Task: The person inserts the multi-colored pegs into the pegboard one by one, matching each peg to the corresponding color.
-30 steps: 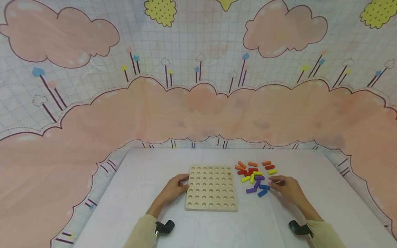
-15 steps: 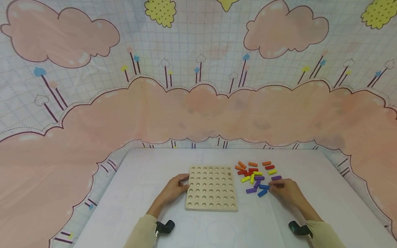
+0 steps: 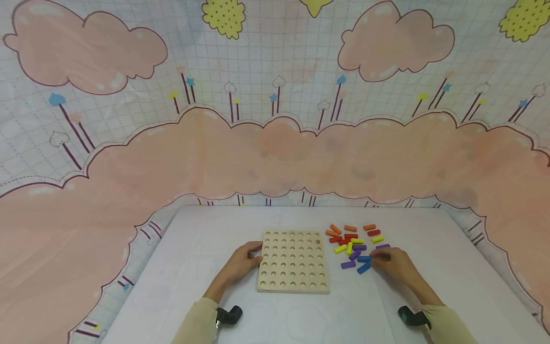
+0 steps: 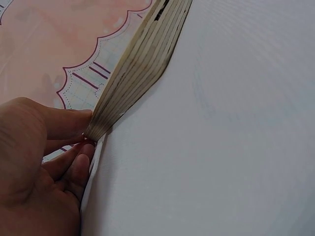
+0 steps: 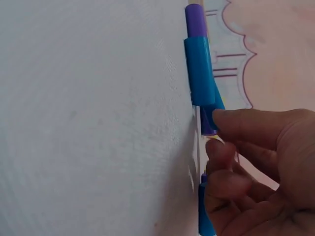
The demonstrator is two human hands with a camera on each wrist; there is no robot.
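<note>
A square wooden pegboard (image 3: 296, 268) with rows of round holes lies flat on the white table. My left hand (image 3: 240, 262) holds the pegboard at its left edge, fingers bent; in the left wrist view the thumb and fingers meet the board's layered side (image 4: 133, 73). To the right of the board, my right hand (image 3: 397, 264) pinches the end of a blue peg (image 3: 364, 259), and the thumb is against it in the right wrist view. A second blue peg (image 3: 364, 268) lies just in front, and a purple peg (image 3: 354, 255) touches the held one's far side.
Loose pegs are scattered right of the board: orange (image 3: 350, 228), red (image 3: 374, 232), yellow (image 3: 377, 239) and purple (image 3: 348, 264). Another purple peg (image 3: 383, 246) lies just behind my right hand. A patterned cloth (image 3: 301, 153) hangs behind the table (image 3: 215, 224).
My right hand first uncovered a purple peg on its far side, then moved slightly left onto the blue peg. The blue peg and a neighbouring purple peg shifted a little. My left hand stayed put.
</note>
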